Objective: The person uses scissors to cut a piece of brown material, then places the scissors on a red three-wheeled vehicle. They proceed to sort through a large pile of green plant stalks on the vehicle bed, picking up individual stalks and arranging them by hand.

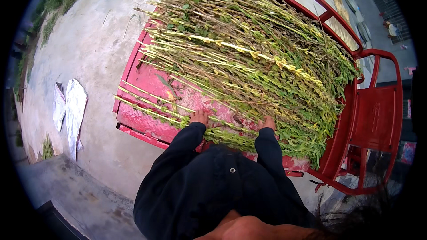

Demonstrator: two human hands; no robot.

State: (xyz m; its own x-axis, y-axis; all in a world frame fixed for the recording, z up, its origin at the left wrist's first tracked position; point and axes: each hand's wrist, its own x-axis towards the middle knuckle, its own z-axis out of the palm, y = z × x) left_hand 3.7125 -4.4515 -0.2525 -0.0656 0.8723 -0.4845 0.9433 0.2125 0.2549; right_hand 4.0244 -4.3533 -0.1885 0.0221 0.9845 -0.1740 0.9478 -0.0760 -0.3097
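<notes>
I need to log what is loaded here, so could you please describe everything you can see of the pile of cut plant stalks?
The pile of cut plant stalks is a thick heap of long, thin stems, green to yellow with small leaves and brownish parts, lying roughly parallel across the red metal bed. A few loose stems stray at its near edge. The left hand and right hand both rest on the nearest stalks.
</notes>
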